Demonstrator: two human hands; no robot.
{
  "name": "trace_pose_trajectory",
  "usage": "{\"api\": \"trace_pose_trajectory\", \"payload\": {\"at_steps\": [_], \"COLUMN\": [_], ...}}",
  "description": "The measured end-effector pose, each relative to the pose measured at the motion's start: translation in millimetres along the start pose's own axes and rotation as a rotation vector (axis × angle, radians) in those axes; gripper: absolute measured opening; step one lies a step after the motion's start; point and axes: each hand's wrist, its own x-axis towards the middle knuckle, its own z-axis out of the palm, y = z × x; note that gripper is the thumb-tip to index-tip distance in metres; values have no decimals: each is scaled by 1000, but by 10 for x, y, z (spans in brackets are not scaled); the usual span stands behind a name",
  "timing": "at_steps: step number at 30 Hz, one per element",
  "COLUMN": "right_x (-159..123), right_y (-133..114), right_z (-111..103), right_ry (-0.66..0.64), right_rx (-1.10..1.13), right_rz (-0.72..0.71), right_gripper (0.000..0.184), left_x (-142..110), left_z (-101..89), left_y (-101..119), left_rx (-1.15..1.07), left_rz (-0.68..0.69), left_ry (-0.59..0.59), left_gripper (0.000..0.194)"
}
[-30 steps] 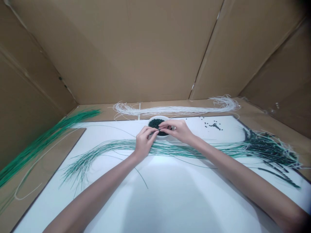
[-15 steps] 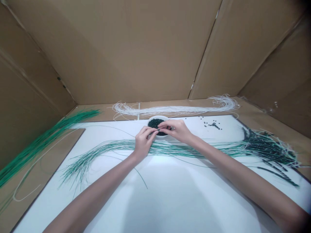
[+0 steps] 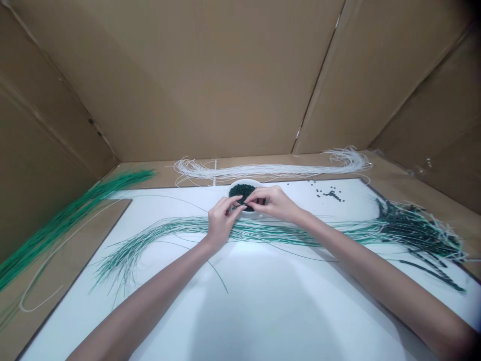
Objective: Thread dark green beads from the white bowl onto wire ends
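A white bowl point(image 3: 258, 214) of small dark green beads point(image 3: 240, 190) stands near the far edge of the white board. Over its front part, my left hand point(image 3: 221, 220) has thumb and forefinger curled towards each other, with a tiny dark piece between the tips. My right hand point(image 3: 274, 202) reaches in from the other side, thumb and fingertips pinched close to the left fingertips. What each pinch holds is too small to name. Just under my left wrist lies a long bundle of green and white strands point(image 3: 180, 225), which also passes beneath my right forearm.
Beaded strand ends point(image 3: 413, 228) pile up at the right. Loose beads point(image 3: 331, 194) lie scattered right of the bowl. White strands point(image 3: 263, 171) stretch behind the board point(image 3: 255, 301), and a green bundle point(image 3: 86, 198) lies at the left. Cardboard walls point(image 3: 210, 80) enclose the space.
My left thumb and forefinger tips have parted slightly around the small dark piece. The right fingertips have shifted a little. Both arms and the bowl have stayed in place.
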Motion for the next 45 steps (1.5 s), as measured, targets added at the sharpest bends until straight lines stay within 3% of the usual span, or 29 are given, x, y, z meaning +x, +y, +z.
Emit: {"api": "trace_pose_trajectory", "payload": {"at_steps": [4, 13, 25, 34, 45], "right_x": [-5, -8, -52, 1, 9], "right_y": [11, 68, 7, -84, 21], "right_z": [14, 48, 66, -116, -229], "right_ry": [4, 20, 111, 87, 154], "right_rx": [-26, -211, -384, -486, -401], "right_rz": [11, -154, -242, -223, -126], "right_gripper": [14, 17, 18, 18, 13], "left_x": [1, 2, 0, 171, 326], "left_z": [0, 1, -12, -155, -270], "left_y": [3, 3, 41, 120, 40], "left_rx": [3, 10, 2, 100, 110], "left_rz": [-4, -11, 32, 118, 85], "left_ry": [6, 9, -43, -120, -194], "left_gripper": [21, 19, 16, 12, 20]}}
